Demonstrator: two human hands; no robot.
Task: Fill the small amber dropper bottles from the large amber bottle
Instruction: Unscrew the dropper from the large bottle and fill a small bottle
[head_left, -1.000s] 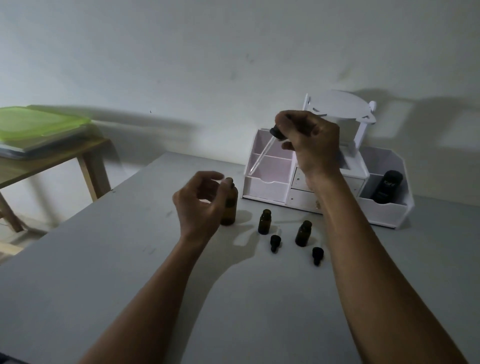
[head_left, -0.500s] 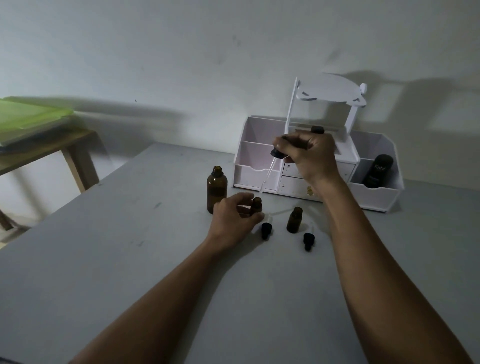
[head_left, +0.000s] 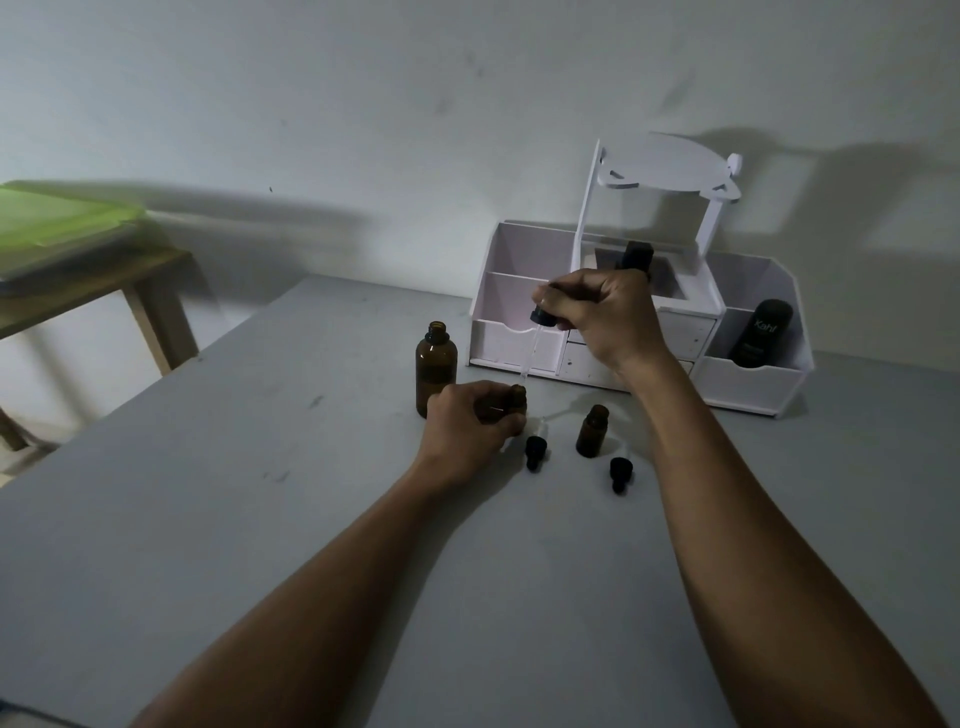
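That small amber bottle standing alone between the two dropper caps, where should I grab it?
Pinch the small bottle round its straight body, below the shoulder, coming from its left side, above the dropper cap lying there. It stands upright with its neck open, so a side grip probably keeps the mouth clear for filling.

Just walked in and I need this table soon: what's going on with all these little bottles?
A person is filling dropper bottles. The left hand grips a small amber bottle on the grey table, while the right hand pinches a glass dropper pointing down at its mouth. The large amber bottle stands open beside them. A second small bottle and two dropper caps wait nearby.
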